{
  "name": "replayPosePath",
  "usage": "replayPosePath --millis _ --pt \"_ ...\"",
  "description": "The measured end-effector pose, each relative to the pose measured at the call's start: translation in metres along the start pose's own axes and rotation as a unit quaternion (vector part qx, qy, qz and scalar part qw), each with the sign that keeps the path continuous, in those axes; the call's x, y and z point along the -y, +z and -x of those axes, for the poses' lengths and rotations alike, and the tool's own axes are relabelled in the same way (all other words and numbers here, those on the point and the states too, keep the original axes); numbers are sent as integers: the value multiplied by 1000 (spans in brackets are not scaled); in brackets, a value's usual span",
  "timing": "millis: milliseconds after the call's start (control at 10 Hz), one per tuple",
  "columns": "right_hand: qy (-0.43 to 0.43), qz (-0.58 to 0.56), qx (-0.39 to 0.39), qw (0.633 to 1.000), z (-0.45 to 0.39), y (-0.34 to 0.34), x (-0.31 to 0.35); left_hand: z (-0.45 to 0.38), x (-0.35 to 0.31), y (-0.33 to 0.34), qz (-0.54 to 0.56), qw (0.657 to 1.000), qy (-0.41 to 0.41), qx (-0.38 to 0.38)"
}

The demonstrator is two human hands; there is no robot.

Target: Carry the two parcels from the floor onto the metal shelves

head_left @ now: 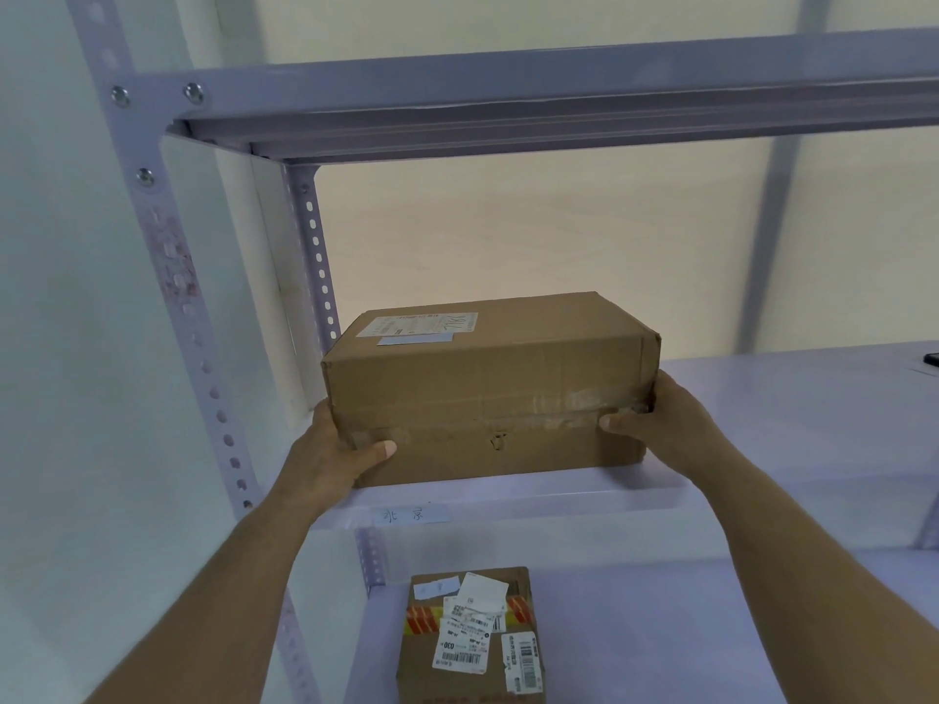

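Head view, both hands gripping rectangular taped cardboard parcel (488, 393), smooth metal shelf (762, 424)

You face a plain cream-white wall (533, 236) under soft, even light. A pale grey-green side wall (56, 297) rises on your left, unmarked.

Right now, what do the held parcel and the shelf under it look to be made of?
The held parcel looks like plain brown corrugated cardboard, matte, with scuffed clear tape along its front seam and a paper label on top. The shelf appears to be painted sheet metal, pale and smooth with a soft sheen; its perforated uprights and bolts suggest steel, though that's unconfirmed.
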State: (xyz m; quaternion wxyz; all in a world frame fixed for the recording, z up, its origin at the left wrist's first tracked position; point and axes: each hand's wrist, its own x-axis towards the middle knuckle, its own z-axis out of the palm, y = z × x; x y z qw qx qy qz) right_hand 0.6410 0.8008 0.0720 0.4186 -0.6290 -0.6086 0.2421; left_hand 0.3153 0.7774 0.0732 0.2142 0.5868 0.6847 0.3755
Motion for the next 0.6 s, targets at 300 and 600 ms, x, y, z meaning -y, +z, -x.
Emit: replayPosePath --millis 300,600 --pt "18 -34 -13 999 18 2 -8 16 11 5 88 996 22 -2" --pt "42 -15 -77 996 50 12 -18 47 16 9 97 991 69 -64"
